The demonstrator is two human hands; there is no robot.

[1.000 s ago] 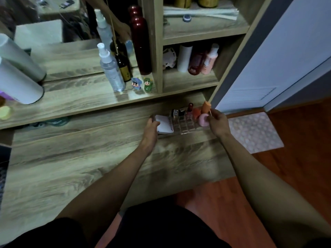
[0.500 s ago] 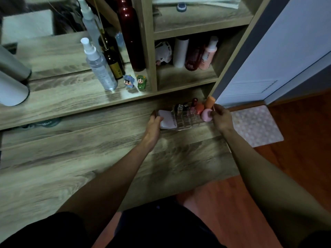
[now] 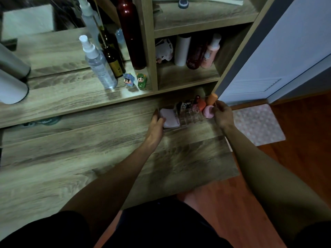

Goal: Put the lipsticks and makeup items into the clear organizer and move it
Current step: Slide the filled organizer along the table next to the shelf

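Observation:
The clear organizer (image 3: 190,119) sits at the far right of the wooden desk, close under the shelf edge. It holds a white pouch (image 3: 169,118) at its left, several lipsticks (image 3: 186,105) upright in the middle, and pink and orange sponges (image 3: 207,110) at its right. My left hand (image 3: 157,122) grips the organizer's left end by the pouch. My right hand (image 3: 223,114) grips its right end, fingers against the pink sponge.
A spray bottle (image 3: 97,63), a dark bottle (image 3: 112,58), two small figurines (image 3: 136,80) and a tall red bottle (image 3: 130,33) stand on the raised shelf. Bottles (image 3: 197,51) fill the cubby behind. A door (image 3: 286,42) and pink mat (image 3: 258,124) lie right.
Both hands have pushed the organizer a little farther back toward the shelf. The view has tilted down slightly.

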